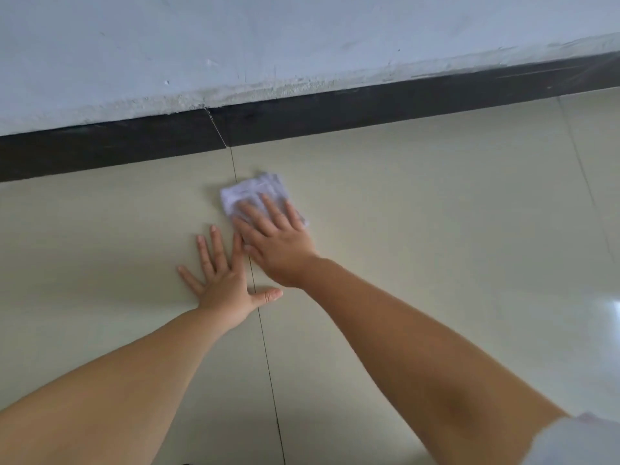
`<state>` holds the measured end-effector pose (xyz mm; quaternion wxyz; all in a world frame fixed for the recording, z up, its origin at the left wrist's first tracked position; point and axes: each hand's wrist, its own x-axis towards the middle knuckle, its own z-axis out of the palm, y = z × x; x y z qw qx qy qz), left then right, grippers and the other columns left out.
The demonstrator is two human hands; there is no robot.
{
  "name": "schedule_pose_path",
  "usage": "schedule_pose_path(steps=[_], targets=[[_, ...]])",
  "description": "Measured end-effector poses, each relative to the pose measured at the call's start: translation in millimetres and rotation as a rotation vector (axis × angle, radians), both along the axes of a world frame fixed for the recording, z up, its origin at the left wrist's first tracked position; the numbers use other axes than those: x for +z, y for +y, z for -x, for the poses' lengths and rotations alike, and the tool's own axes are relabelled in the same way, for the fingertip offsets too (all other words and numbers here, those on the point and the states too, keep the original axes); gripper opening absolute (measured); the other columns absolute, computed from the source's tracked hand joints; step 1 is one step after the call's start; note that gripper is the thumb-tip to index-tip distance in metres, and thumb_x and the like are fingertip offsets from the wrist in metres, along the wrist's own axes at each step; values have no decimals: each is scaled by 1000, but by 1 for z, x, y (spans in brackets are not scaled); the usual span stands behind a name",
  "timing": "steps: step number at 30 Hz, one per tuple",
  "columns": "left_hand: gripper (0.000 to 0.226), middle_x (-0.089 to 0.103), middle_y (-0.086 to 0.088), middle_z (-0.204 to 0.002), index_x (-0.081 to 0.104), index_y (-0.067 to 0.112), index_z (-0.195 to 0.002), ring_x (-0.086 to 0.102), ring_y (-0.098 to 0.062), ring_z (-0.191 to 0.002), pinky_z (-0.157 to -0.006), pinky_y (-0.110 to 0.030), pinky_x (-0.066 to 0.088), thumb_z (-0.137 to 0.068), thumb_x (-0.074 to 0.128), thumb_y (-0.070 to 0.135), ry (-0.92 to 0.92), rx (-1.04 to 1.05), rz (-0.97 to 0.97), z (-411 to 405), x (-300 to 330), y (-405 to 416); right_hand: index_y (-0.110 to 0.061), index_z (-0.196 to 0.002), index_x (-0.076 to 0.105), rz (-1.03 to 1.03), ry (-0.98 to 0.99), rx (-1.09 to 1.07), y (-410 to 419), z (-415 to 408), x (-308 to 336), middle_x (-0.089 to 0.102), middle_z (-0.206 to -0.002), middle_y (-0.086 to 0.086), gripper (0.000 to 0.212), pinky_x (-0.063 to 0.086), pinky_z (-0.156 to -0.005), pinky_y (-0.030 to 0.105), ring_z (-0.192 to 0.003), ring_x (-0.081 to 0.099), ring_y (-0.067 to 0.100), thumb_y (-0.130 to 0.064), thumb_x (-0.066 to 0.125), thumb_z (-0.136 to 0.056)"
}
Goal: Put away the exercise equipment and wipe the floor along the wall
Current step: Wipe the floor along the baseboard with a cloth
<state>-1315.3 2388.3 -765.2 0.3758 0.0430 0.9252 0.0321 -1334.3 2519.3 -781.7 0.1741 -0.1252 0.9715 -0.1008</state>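
Observation:
A folded white cloth (250,190) lies on the cream tiled floor (419,203), a short way in front of the wall. My right hand (275,239) presses flat on the cloth's near half, fingers spread and pointing toward the wall. My left hand (224,280) rests palm down on the bare tile just left of it, fingers apart and holding nothing. No exercise equipment shows in this view.
A dark skirting board (335,112) runs along the foot of the scuffed white wall (268,38). A tile joint (268,364) runs from the skirting toward me between my hands. A bright reflection (604,313) shines on the floor at right.

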Motion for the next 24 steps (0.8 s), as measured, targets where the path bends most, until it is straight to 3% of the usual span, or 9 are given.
schedule_pose_path(steps=[2,4,8,11,13,15,18,20,24], targets=[[128,-42,-6,-148,-28,30,-145,-36,-28,-138,-107,-66,-9,-61,56,81,7,-9,7,0,0,0,-30,-152,4,56,-11,51,2,0,5,-6,-160,-5,51,-14,-115,43,-147,-13,23,-37,20,-103],[129,-41,-6,-149,-30,31,-143,-35,-28,-138,-107,-67,-8,-61,56,80,19,-14,-8,0,1,-1,-31,-152,5,56,29,-63,37,-5,3,-4,-161,-5,50,-13,-115,41,-147,-11,22,-36,20,-104],[129,-45,-6,-146,-34,30,-141,-38,-29,-136,-106,-68,-9,-62,55,81,6,-37,-20,1,3,-2,-24,-151,18,-50,93,-616,146,-52,0,9,-160,3,51,1,-119,47,-148,1,27,-32,22,-101],[129,-46,-6,-145,-35,30,-141,-40,-29,-135,-105,-69,-9,-63,55,81,-4,-42,-23,2,5,-3,-27,-152,10,-74,-83,-1018,193,-104,8,-2,-161,0,52,-2,-119,44,-148,-5,25,-32,24,-102],[127,-46,-6,-146,-34,30,-141,-39,-28,-136,-105,-69,-9,-64,54,80,-1,-45,-25,2,4,-5,-27,-152,8,-84,-116,-1153,172,-128,9,-5,-161,0,54,-4,-119,46,-147,-6,27,-33,26,-101],[117,-43,-6,-148,-30,30,-143,-38,-28,-137,-105,-69,-9,-71,48,79,8,-46,-32,2,4,-5,-26,-152,14,-63,-48,-1017,116,-146,4,4,-161,4,55,-5,-118,46,-147,0,32,-32,27,-98],[80,-34,-2,-153,-20,34,-148,-31,-25,-141,-108,-67,-7,-89,24,68,34,6,-47,4,2,-2,-27,-145,34,-12,49,-463,4,-186,0,29,-155,4,58,7,-115,50,-143,21,36,-31,38,-88],[70,-30,-1,-155,-15,35,-149,-28,-23,-143,-109,-66,-7,-94,19,62,50,28,-50,4,1,-1,-31,-143,37,25,-18,-140,-47,-218,4,33,-153,-1,60,17,-113,53,-141,27,33,-32,43,-84],[67,-27,-1,-156,-12,35,-149,-25,-23,-144,-109,-66,-6,-96,22,58,115,21,-27,1,-4,-2,-29,-142,41,75,3,206,-4,-215,-5,38,-151,-2,53,20,-115,48,-140,32,29,-28,41,-89]])
